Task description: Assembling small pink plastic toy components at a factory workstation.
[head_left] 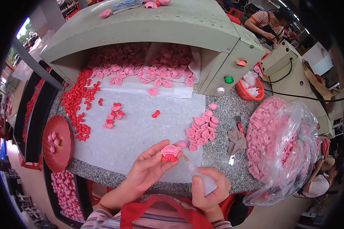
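Head view, pink piece (pixel 170 151) pinched between left fingers (pixel 158 149)

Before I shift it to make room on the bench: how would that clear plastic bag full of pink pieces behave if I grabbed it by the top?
The clear plastic bag looks thin and crinkled, so it would probably sag and change shape, not lift stiffly. It bulges with many pink pieces, so it is likely heavy for its film and might stretch or tear. Its mouth seems open, so pieces could spill onto the granite bench.
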`<state>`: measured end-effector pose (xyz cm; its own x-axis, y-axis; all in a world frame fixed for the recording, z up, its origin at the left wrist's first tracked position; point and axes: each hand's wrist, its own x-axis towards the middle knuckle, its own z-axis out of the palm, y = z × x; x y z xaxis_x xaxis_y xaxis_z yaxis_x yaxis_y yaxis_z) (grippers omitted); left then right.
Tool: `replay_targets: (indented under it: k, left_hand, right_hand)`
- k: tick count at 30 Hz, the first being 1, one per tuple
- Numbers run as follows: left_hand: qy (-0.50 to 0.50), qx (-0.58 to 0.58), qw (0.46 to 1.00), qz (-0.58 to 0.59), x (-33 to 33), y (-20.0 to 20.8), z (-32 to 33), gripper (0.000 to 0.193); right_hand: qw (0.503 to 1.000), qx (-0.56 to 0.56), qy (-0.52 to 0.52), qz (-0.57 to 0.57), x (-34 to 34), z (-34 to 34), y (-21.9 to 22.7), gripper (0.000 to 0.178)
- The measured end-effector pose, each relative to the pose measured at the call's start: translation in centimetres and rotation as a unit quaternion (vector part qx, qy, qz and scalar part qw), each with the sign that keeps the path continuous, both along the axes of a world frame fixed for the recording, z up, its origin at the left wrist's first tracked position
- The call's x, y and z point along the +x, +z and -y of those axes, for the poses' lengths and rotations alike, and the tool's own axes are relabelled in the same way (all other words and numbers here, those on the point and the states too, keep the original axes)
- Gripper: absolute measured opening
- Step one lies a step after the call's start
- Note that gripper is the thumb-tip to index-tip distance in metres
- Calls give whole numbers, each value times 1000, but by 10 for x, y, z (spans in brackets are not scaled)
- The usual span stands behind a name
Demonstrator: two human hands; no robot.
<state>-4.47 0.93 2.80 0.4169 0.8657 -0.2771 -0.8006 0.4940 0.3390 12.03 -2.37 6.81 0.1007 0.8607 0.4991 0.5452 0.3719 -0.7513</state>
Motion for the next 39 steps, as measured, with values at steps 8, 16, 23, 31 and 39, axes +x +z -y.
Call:
replay_targets:
  k: [8, 16, 23, 31, 39]
  left_hand:
    - [16, 24, 1000, -5, 0, 0, 1, 35]
    - [26, 34, 999, -17, 0, -1, 1, 35]
    - [23, 28, 999, -21, -1, 0, 1, 36]
    - [14, -10, 1000, -9, 0, 2, -1, 41]
    - [13, -9, 1000, -6, 1, 3, 0, 40]
  right_hand:
    - [1000, -2, 15, 7, -4, 1, 0, 19]
    - [995, 77, 55, 29, -6, -5, -5, 27]
    - [995, 68, 66, 27, -6, -4, -4, 28]
    - [995, 72, 59, 23, -3, 1, -1, 28]
    - [994, 67, 78, 18, -6, 2, -2, 28]
